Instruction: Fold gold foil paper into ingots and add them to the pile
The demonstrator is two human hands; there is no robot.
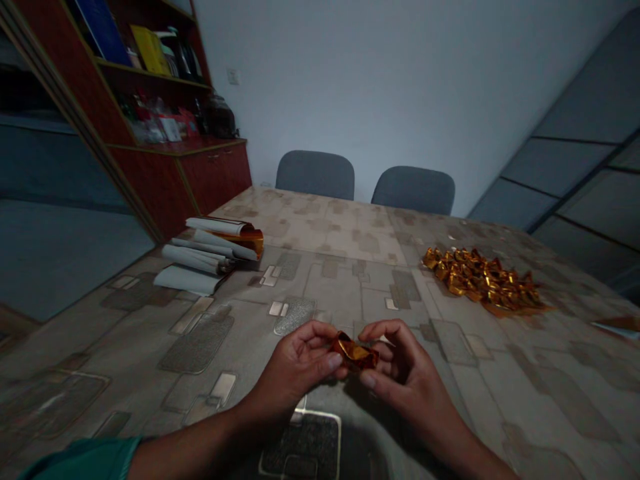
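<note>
A small folded gold foil paper ingot (356, 353) is held low over the near middle of the table. My left hand (303, 360) pinches its left end between thumb and fingers. My right hand (403, 367) curls around the right end, with bent fingers behind it and the thumb in front. Exactly where the right fingertips press is partly hidden. Further off to the right lies a cluster of several similar gold foil ingots (483, 280). At the left is a pile of loosely folded gold foil paper sheets (210, 257), pale side mostly outward.
The table (320, 273) has a patterned cover. Two grey chairs (315, 175) stand at its far side, before a white wall. A red-brown cabinet (185, 173) with loaded shelves is at the far left. A flat foil-and-pale sheet (620, 327) lies near the right edge.
</note>
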